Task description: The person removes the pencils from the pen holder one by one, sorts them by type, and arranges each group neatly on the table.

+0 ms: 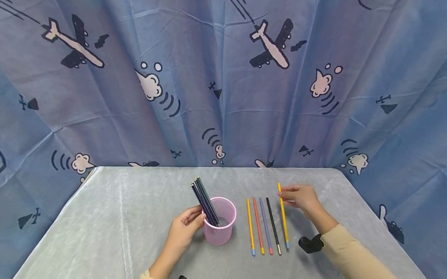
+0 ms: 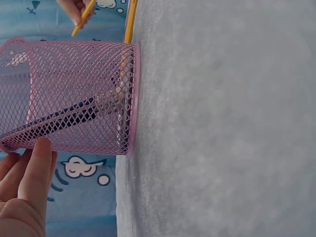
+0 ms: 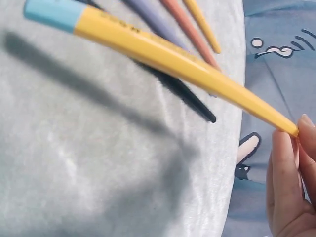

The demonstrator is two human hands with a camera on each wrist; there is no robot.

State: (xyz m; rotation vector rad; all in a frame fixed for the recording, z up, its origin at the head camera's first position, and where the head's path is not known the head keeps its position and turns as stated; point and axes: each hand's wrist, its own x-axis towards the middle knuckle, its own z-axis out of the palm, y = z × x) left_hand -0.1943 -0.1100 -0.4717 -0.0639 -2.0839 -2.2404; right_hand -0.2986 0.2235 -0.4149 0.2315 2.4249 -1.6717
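In the head view, a pink mesh pencil cup (image 1: 219, 235) stands on the table with several dark pencils (image 1: 205, 203) leaning to its left rim. My left hand (image 1: 185, 228) holds the cup at its left side, thumb at the front and fingers behind. My right hand (image 1: 299, 197) pinches a yellow pencil (image 1: 283, 219) near its plain upper end, the blue end pointing toward me. The right wrist view shows this pencil (image 3: 163, 59) raised over the table, its shadow falling below it.
Between the cup and the right hand lie another yellow pencil (image 1: 250, 228), a red pencil (image 1: 258, 226), a purple pencil (image 1: 266, 226) and a black pencil (image 1: 274, 226), side by side on the grey-covered table (image 1: 103, 234). A blue patterned curtain (image 1: 189, 71) hangs behind.
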